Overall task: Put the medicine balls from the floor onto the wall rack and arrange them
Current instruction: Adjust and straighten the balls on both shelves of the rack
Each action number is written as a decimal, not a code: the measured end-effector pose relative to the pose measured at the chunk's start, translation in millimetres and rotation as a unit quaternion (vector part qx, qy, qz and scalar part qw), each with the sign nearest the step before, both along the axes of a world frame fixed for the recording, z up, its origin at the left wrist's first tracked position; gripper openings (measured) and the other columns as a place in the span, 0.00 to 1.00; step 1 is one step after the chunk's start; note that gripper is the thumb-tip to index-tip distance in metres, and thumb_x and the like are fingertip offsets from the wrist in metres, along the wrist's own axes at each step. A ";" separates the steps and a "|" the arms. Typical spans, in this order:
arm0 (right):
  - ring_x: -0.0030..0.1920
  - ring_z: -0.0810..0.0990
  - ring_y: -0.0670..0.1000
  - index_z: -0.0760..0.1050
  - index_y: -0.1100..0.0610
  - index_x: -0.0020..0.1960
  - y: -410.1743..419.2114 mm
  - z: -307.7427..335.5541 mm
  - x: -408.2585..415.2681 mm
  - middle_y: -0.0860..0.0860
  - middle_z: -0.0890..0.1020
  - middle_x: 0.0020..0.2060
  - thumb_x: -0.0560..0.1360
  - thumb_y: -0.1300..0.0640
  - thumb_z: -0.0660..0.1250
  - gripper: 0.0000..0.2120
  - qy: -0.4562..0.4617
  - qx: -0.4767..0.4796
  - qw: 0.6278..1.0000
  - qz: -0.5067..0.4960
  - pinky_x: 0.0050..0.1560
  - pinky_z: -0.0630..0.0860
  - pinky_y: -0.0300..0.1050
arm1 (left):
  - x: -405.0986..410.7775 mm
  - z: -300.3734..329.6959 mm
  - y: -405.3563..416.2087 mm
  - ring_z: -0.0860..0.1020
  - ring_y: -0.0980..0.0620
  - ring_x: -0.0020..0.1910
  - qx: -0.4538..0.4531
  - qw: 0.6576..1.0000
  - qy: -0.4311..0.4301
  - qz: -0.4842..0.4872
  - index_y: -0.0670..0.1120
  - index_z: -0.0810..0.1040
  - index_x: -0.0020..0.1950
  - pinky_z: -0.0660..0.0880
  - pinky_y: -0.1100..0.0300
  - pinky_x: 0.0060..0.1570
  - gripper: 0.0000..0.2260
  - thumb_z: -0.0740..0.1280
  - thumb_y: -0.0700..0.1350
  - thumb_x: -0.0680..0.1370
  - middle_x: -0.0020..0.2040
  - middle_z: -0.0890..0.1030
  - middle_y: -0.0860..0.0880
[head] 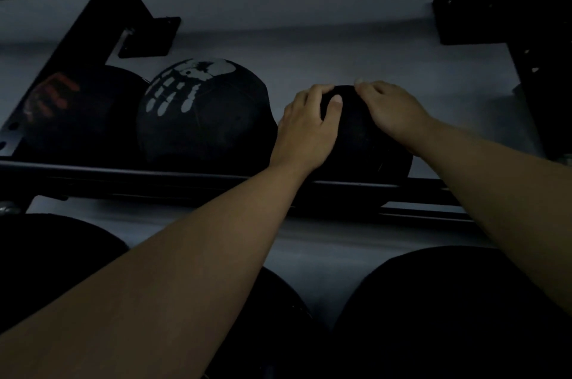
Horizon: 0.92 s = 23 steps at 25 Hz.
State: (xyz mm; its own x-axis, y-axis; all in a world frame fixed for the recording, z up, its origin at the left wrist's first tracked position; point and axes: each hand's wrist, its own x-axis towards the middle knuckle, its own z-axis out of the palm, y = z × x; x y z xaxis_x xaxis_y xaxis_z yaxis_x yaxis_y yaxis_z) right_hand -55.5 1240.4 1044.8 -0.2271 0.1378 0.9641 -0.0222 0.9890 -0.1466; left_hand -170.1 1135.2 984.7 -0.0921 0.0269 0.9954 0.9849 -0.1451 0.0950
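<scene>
Overhead, the scene is dim: a pale grey wall [309,38] forms the backdrop, and a black metal wall rack [154,183] is fixed to it, with slanted side brackets at the left and right and a long horizontal rail running across the middle of the view. Another dark rail crosses the very top.

On the middle tier three medicine balls sit in a row. At the far left is a black ball with a faint red handprint [62,106]; just beside it, touching or nearly so, is a black ball with a white handprint [204,118]. To the right of that rests a plain black ball [362,143], seated on the rail against the wall.

Both hands lie on this plain ball. The left hand [306,128] cups its left upper side with fingers spread and curled over the top, close to the white-printed ball. The right hand [393,112] presses on its upper right, fingertips at the crown. Both are grasping the ball rather than clenched shut.

Below the rail, the rounded tops of more dark balls [448,310] fill the lower tier, partly hidden by the bare forearms crossing in front.
</scene>
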 end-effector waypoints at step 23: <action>0.78 0.64 0.57 0.69 0.48 0.77 -183.0 5.2 -132.3 0.55 0.67 0.79 0.83 0.41 0.57 0.25 -0.049 0.137 0.988 -0.057 0.79 0.59 0.52 | -155.7 26.8 -217.5 0.66 0.38 0.80 -0.057 0.974 -0.111 0.188 0.51 0.63 0.84 0.65 0.42 0.79 0.28 0.51 0.61 0.86 0.84 0.64 0.44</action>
